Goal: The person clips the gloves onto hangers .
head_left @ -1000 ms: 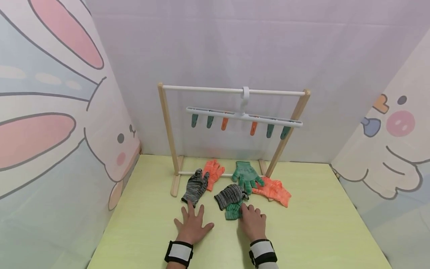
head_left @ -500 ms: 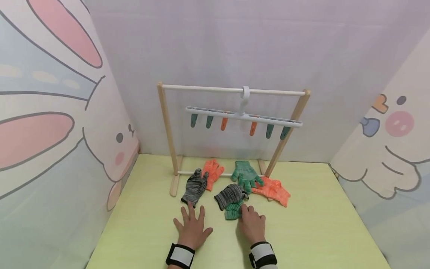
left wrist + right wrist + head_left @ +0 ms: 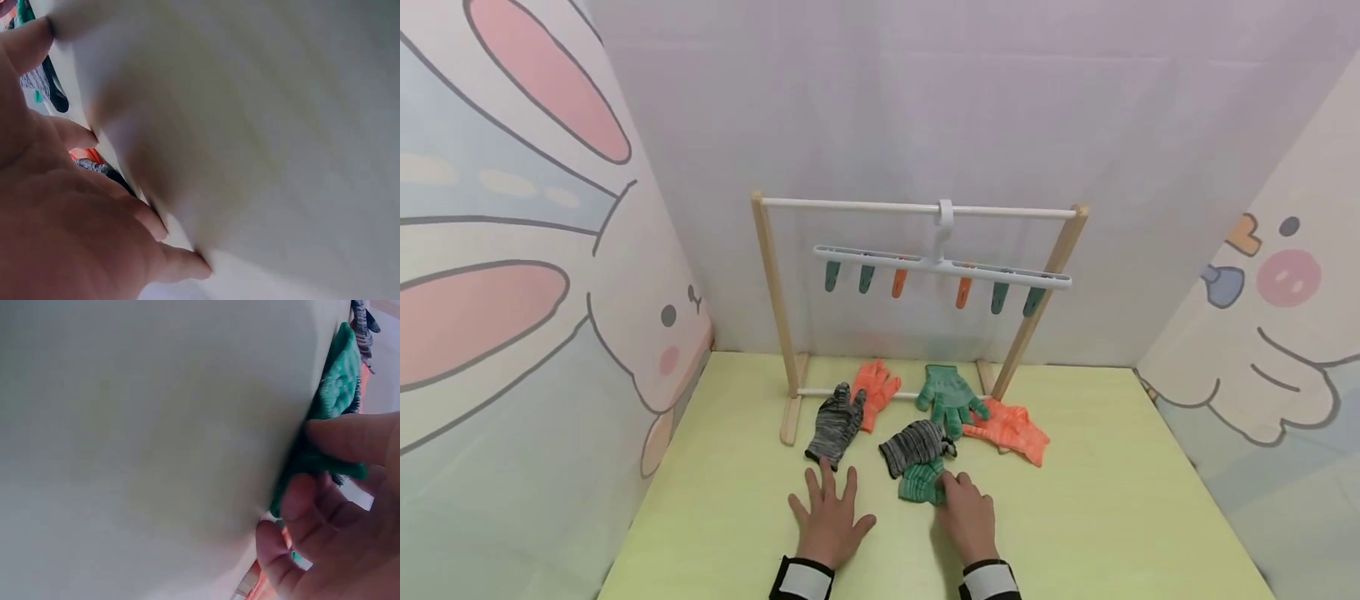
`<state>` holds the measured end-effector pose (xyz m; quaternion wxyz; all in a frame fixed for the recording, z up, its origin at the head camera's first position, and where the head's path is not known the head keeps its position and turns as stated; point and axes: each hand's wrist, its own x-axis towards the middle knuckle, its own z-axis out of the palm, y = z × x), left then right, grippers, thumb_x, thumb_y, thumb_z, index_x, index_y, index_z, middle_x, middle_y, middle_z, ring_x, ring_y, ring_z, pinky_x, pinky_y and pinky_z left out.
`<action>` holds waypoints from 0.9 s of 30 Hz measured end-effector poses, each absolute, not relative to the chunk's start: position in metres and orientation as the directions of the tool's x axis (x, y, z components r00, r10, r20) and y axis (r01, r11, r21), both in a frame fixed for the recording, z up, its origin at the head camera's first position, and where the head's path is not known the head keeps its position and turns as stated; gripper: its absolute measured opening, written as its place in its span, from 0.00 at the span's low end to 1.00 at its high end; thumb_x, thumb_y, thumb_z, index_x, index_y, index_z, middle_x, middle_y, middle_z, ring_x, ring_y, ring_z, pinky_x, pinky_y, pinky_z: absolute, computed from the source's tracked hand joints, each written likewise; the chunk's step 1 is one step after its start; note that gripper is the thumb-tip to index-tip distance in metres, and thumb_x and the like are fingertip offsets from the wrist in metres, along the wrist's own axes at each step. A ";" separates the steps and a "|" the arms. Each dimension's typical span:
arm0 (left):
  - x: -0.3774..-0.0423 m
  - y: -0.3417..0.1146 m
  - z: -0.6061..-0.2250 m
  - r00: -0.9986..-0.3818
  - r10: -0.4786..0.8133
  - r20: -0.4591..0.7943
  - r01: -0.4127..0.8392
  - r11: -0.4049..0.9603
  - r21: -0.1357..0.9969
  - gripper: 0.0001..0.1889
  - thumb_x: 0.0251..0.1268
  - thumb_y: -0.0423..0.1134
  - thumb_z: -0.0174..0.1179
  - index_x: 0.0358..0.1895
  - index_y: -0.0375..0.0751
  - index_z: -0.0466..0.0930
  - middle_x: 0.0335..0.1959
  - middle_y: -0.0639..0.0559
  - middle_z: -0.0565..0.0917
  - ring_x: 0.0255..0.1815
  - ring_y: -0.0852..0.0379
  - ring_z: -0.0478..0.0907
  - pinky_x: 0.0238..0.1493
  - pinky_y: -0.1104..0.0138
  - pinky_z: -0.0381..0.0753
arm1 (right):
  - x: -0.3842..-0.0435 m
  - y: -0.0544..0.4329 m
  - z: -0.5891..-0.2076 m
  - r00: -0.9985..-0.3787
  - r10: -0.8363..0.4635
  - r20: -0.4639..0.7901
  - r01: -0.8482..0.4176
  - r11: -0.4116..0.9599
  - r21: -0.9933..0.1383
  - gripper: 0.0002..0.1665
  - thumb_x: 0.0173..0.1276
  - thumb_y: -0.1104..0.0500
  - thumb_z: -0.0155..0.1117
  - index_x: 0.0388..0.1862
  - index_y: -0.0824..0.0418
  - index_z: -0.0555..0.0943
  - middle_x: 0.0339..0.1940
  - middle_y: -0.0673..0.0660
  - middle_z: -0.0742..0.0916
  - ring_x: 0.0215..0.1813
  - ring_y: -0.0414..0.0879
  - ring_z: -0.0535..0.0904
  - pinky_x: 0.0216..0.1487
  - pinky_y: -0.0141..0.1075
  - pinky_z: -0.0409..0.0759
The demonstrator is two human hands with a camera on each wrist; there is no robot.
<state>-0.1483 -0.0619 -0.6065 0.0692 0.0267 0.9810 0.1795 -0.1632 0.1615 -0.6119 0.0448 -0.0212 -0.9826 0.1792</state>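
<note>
My right hand (image 3: 970, 521) pinches the near edge of a green knitted glove (image 3: 917, 482) between thumb and fingers. In the right wrist view a narrow fold of that green glove (image 3: 340, 384) pokes out between thumb and fingers. A black-and-grey striped glove (image 3: 913, 446) overlaps its far side. My left hand (image 3: 831, 525) lies on the table with fingers spread, palm down. Its middle fingertip is right at the cuff of a second striped glove (image 3: 835, 427). Behind are an orange glove (image 3: 874, 392), a flat green glove (image 3: 949, 392) and another orange glove (image 3: 1015, 432).
A wooden rack (image 3: 778, 300) with a white top bar stands at the back of the yellow table (image 3: 1090, 500). From the bar hangs a white clip hanger (image 3: 942, 265) carrying several green and orange clips. Cartoon-printed cloth walls enclose the sides.
My right hand has drawn slightly nearer with the green glove, and a bit more of that glove shows below the striped one. The left hand stays put. The head view has tilted slightly.
</note>
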 end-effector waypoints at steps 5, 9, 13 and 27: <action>-0.146 -0.064 -0.609 -0.985 0.083 -0.148 0.017 0.918 0.395 0.43 0.64 0.62 0.64 0.77 0.45 0.64 0.82 0.28 0.48 0.81 0.22 0.44 0.66 0.19 0.45 | -0.154 0.163 -0.605 -0.985 0.130 0.112 0.068 0.894 -0.442 0.11 0.60 0.68 0.65 0.37 0.52 0.86 0.38 0.57 0.80 0.39 0.52 0.75 0.23 0.41 0.72; -0.146 -0.066 -0.607 -0.986 0.097 -0.139 0.033 0.912 0.408 0.42 0.64 0.61 0.64 0.77 0.45 0.65 0.82 0.28 0.49 0.80 0.21 0.44 0.65 0.19 0.45 | -0.152 0.167 -0.596 -0.968 0.177 0.180 0.072 0.876 -0.477 0.08 0.65 0.66 0.64 0.38 0.54 0.85 0.51 0.61 0.82 0.54 0.62 0.76 0.27 0.48 0.79; -0.148 -0.070 -0.605 -0.984 0.104 -0.146 0.034 0.907 0.420 0.40 0.66 0.61 0.63 0.76 0.44 0.66 0.81 0.28 0.50 0.80 0.21 0.45 0.65 0.19 0.46 | -0.153 0.170 -0.587 -0.951 0.184 0.250 0.036 0.866 -0.499 0.07 0.66 0.65 0.66 0.40 0.56 0.83 0.48 0.61 0.85 0.49 0.61 0.83 0.32 0.50 0.81; -0.147 -0.081 -0.572 -0.992 0.117 -0.052 0.062 0.795 0.604 0.33 0.71 0.51 0.62 0.73 0.38 0.69 0.78 0.26 0.58 0.79 0.23 0.54 0.64 0.24 0.58 | -0.153 0.167 -0.557 -0.849 0.122 0.514 -0.164 0.865 -0.475 0.12 0.52 0.74 0.76 0.36 0.64 0.87 0.33 0.56 0.87 0.36 0.49 0.85 0.35 0.44 0.84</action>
